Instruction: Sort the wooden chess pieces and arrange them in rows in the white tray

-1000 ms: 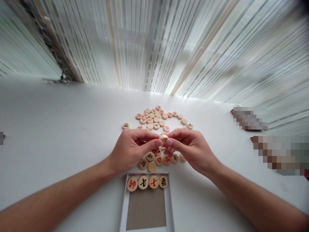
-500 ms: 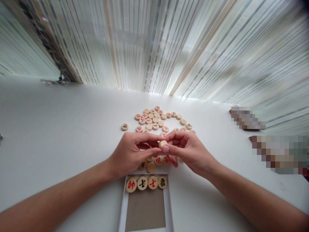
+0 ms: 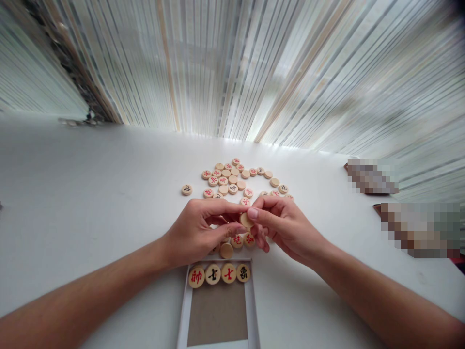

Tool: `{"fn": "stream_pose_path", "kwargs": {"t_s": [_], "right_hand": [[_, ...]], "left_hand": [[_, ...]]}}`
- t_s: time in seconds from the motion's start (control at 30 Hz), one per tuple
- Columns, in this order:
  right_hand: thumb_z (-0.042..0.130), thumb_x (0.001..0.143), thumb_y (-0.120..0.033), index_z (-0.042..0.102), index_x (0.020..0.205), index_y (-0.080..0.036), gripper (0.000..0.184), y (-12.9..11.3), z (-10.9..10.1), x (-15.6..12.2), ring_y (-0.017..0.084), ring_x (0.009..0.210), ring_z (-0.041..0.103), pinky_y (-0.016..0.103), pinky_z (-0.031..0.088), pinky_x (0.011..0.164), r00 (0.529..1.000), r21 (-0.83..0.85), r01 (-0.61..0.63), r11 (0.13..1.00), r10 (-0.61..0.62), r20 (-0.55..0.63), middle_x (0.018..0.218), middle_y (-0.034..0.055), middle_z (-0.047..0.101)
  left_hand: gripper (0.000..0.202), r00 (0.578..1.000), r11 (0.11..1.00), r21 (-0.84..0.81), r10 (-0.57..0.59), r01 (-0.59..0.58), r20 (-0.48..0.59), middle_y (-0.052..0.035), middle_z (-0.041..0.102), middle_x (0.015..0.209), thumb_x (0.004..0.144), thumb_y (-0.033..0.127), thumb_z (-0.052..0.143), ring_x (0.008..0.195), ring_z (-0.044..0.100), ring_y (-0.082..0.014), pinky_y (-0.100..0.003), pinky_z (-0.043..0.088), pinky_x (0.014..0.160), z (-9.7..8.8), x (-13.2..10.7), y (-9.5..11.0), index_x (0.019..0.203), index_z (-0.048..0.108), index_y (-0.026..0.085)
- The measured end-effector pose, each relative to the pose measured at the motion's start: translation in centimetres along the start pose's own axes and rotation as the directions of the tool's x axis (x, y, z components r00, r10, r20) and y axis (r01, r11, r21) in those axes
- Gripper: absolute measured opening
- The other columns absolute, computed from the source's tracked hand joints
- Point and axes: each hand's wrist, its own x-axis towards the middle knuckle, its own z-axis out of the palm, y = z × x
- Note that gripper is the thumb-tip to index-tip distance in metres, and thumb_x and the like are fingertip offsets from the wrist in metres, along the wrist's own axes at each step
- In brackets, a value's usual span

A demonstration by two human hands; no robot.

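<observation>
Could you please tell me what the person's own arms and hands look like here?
Both the left hand and the right hand are bare, with no gloves and no rings in sight, though some fingers are partly hidden. The left forearm and right forearm show no sleeve, watch or bracelet up to the picture's edge.

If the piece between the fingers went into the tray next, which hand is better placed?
Probably the left hand: it lies just beyond the tray, while the right hand sits farther right. Both touch the held piece, so the difference looks small.
</observation>
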Motion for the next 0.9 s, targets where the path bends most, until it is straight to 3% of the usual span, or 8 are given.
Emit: {"fn": "stream_pose_path", "kwargs": {"t_s": [0.3, 0.57, 0.73, 0.9], "right_hand": [[0.097, 0.073, -0.029, 0.072, 0.087, -0.015, 0.031, 0.0, -0.2, 0.0, 0.012, 0.05, 0.07, 0.018, 0.058, 0.047, 1.0, 0.052, -0.015, 0.999, 0.014, 0.027, 0.066, 0.0007, 0.075], [0.101, 0.065, -0.027, 0.068, 0.082, -0.016, 0.039, 0.9, 0.1, 0.0, 0.01, 0.047, 0.065, 0.018, 0.054, 0.044, 1.0, 0.025, 0.012, 1.0, -0.012, -0.001, 0.068, 0.0006, 0.076], [0.101, 0.064, -0.029, 0.064, 0.074, -0.017, 0.041, 1.3, 0.3, -0.2, 0.008, 0.04, 0.056, 0.015, 0.045, 0.035, 0.999, -0.041, 0.003, 0.999, -0.005, -0.051, 0.06, -0.0013, 0.071], [0.097, 0.072, -0.027, 0.067, 0.074, -0.016, 0.032, 1.1, 0.4, -0.2, 0.009, 0.043, 0.059, 0.017, 0.051, 0.039, 0.999, -0.006, 0.039, 0.999, -0.039, -0.003, 0.059, -0.0021, 0.07]], "left_hand": [[0.03, 0.996, 0.979, -0.189, -0.084, 0.076, -0.034, -0.0089, 0.085, 0.1, 0.086, 0.012, 0.082, 0.094, 0.083, -0.0233, -0.026, 0.069, 0.085, 0.1, 0.1, -0.4, 0.116, 0.083, 0.016], [0.029, 0.998, 0.992, -0.115, -0.055, 0.054, -0.005, -0.0088, 0.084, 0.108, 0.089, 0.013, 0.08, 0.096, 0.083, -0.0239, -0.026, 0.069, 0.087, 0.1, 0.0, -0.1, 0.117, 0.083, 0.017], [0.028, 1.0, 0.999, -0.039, 0.0, 0.0, 0.009, -0.0073, 0.085, 0.102, 0.088, 0.008, 0.079, 0.087, 0.084, -0.0195, -0.018, 0.068, 0.077, 0.4, -0.2, 0.1, 0.114, 0.084, 0.017], [0.033, 1.0, 0.998, -0.063, 0.012, -0.011, 0.015, -0.0074, 0.085, 0.106, 0.089, 0.004, 0.076, 0.088, 0.084, -0.0175, -0.016, 0.067, 0.079, 0.4, -0.3, 0.1, 0.118, 0.083, 0.017]]}}
